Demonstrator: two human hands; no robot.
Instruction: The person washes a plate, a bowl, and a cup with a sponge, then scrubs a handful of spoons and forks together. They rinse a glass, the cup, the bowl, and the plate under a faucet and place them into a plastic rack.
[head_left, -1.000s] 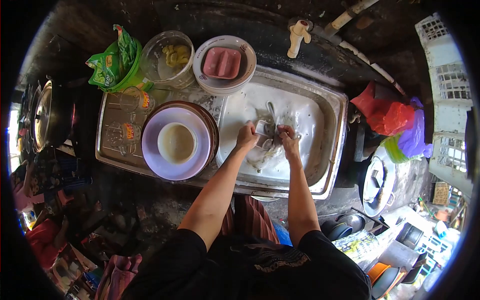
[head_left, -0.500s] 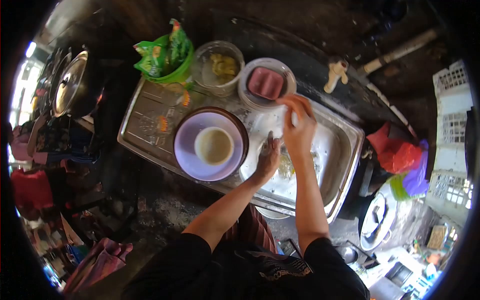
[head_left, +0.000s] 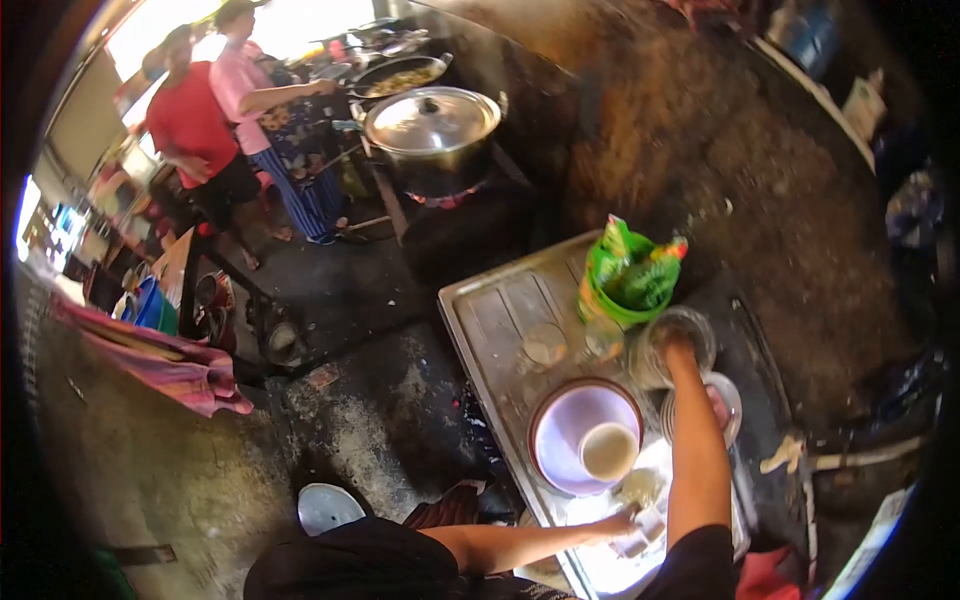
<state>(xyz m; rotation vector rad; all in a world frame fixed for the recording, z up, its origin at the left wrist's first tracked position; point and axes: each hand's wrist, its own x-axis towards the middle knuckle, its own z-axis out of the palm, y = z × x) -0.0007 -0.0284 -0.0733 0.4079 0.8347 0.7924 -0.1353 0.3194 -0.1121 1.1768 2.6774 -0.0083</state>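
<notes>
My right hand (head_left: 677,345) reaches down into a clear round plastic tub (head_left: 645,368); its fingers are hidden inside. My left hand (head_left: 622,524) is low over the bright metal sink (head_left: 600,572), its fingers closed around a pale, shiny thing that glare and blur hide. A pale yellowish cup or glass (head_left: 640,487) is close to that hand. Left of my right forearm, a cream bowl (head_left: 610,452) rests in a larger lilac basin (head_left: 562,425). Under the forearm is a stack of pale bowls (head_left: 732,402) with a pink dish (head_left: 717,407), partly covered.
A green bucket (head_left: 608,308) holding green packets stands behind the tub. Drinking glasses (head_left: 543,345) stand on the metal drainboard (head_left: 490,310). A tap (head_left: 783,455) juts in at the right. Farther back, a lidded pot (head_left: 432,125) sits over fire, near two people (head_left: 205,125).
The view has swung left, bringing the stove and people into sight. My right hand has gone from above the sink into the tub. My left hand has closed on something in the sink.
</notes>
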